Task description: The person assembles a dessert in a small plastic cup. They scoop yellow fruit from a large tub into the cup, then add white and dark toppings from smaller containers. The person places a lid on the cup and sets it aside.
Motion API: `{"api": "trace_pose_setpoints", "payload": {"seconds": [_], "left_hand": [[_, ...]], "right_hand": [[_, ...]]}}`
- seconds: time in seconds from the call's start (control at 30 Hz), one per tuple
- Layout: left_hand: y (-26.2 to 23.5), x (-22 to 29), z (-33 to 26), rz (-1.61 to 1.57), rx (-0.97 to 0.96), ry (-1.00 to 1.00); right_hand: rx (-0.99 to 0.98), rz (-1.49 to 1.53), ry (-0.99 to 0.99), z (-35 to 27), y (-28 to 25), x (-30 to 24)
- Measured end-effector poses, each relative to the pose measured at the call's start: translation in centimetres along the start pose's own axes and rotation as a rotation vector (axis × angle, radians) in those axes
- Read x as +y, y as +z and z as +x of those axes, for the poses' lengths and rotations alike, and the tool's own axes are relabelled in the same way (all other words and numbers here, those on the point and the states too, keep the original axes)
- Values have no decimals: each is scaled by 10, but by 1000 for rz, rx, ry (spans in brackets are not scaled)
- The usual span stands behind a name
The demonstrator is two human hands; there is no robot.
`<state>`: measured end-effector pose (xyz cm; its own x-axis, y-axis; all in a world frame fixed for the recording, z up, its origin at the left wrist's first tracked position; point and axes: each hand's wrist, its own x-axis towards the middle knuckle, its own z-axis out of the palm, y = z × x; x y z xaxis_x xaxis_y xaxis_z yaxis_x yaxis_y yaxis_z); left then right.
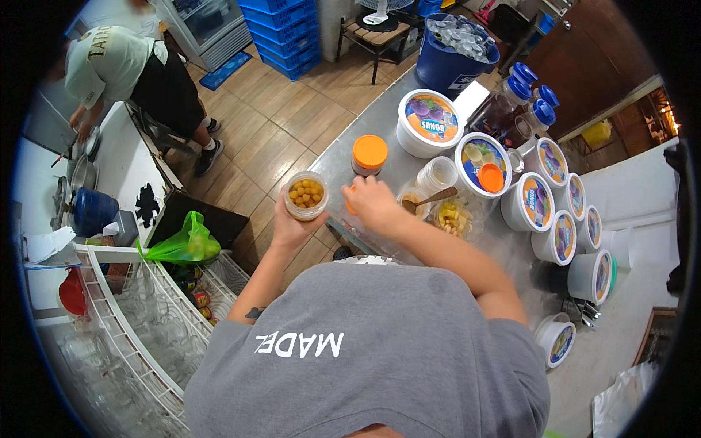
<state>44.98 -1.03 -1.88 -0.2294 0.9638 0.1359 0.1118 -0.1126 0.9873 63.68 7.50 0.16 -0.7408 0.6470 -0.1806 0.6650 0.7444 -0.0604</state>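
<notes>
My left hand (289, 228) is wrapped round a clear plastic jar (307, 197), lidless, full of yellow-brown balls. It is held up beside the metal table's (337, 162) edge. Low over that table, the fingers of my right hand (374, 204) are closed on an orange lid (351, 207), mostly hidden under them. Just beyond stands a jar with an orange lid (370, 151). Right of my right hand are stacked clear containers (440, 173), a spoon (437, 196) and a clear container of yellow pieces (454, 219).
White tubs (531, 201) with printed lids crowd the table's right side; a loose orange cap (492, 177) lies on one. Behind are blue-lidded pitchers (517, 95) and a blue bucket (453, 62). At left are a glass rack (146, 314), a green bag (188, 239) and a co-worker (139, 77).
</notes>
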Motion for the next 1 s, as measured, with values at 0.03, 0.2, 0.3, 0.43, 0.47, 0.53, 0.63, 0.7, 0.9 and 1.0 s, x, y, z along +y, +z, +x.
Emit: {"api": "trace_pose_setpoints", "payload": {"seconds": [0.03,0.2,0.3,0.43,0.47,0.53,0.63,0.7,0.9,1.0], "left_hand": [[-2,1,-1,41,0,11],[-11,-1,-1,95,10,61],[-6,-5,-6,143,14,29],[8,-11,-11,89,-34,-19],[14,-2,-10,80,-57,-4],[26,13,-6,40,-118,-14],[43,21,1,21,-215,-4],[54,26,6,36,-258,-2],[80,24,12,-16,-309,-2],[90,21,12,-1,-282,33]], "right_hand": [[57,-54,-40,5,27,-3],[234,159,-42,-7,3,-1],[156,510,33,-67,-84,24],[136,568,561,-144,-91,70],[203,547,700,-154,-74,78],[387,730,738,-153,-42,91],[553,979,655,-127,-19,88],[667,940,503,-117,-16,81],[813,553,191,-144,-57,53],[850,579,189,-167,-57,55]]}}
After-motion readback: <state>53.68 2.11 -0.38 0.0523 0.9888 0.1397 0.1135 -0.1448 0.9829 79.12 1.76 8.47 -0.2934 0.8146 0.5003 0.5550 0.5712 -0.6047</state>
